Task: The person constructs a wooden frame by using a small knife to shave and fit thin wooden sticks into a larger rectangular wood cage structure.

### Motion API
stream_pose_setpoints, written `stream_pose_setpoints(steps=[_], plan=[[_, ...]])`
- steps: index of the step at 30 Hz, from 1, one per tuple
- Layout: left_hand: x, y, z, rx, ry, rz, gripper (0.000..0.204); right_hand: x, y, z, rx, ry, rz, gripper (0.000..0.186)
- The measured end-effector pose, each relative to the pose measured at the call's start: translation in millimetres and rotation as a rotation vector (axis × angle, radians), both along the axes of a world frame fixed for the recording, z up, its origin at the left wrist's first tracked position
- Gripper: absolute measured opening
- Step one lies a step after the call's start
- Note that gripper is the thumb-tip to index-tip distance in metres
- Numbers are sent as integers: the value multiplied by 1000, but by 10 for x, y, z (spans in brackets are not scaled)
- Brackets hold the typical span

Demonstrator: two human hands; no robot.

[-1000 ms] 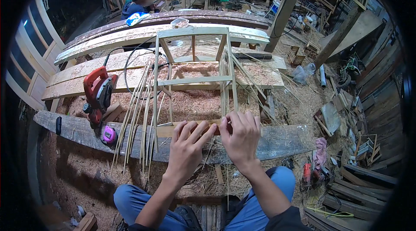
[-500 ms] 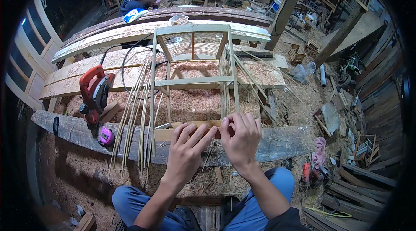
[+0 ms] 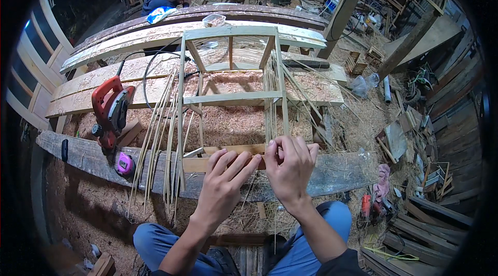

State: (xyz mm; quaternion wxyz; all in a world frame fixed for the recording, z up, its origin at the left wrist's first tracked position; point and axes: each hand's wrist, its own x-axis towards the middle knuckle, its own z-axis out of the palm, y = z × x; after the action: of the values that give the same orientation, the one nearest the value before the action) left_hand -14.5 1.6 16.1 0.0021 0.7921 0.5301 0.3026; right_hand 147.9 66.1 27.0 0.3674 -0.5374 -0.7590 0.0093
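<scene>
Wooden rail: lies left to right at both hands' fingers.
Left hand: fingers slightly spread over it; grip hidden.
Right hand: fingers curled; cannot tell what they pinch.

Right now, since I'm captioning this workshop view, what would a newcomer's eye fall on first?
Probably the pale wooden frame in the middle, with the left hand and right hand at its near rail. Next might come the red power tool at left, and the pink tape measure lower down on the weathered plank.
</scene>
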Motion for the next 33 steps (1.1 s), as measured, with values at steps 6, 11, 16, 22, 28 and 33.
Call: stream_pose_setpoints(steps=[6, 11, 16, 22, 28, 33], plan=[[55, -59, -89, -53, -15, -62, 56, -10, 183, 7, -43, 44, -47, 12], [80, -67, -152, -52, -48, -36, 61, -33, 329, 77, -31, 34, -74, 15], [45, -48, -170, -51, -33, -43, 61, -55, 348, 48, -39, 29, -49, 14], [23, -7, -90, -1, 3, -16, 61, 26, 228, 44, -10, -93, -49, 14], [23, -11, -65, 10, 20, 0, 59, 19, 243, 6, 11, -24, -44, 13], [34, -1, -17, 23, 14, 3, 57, -16, 300, 11, -29, 50, -46, 14]])
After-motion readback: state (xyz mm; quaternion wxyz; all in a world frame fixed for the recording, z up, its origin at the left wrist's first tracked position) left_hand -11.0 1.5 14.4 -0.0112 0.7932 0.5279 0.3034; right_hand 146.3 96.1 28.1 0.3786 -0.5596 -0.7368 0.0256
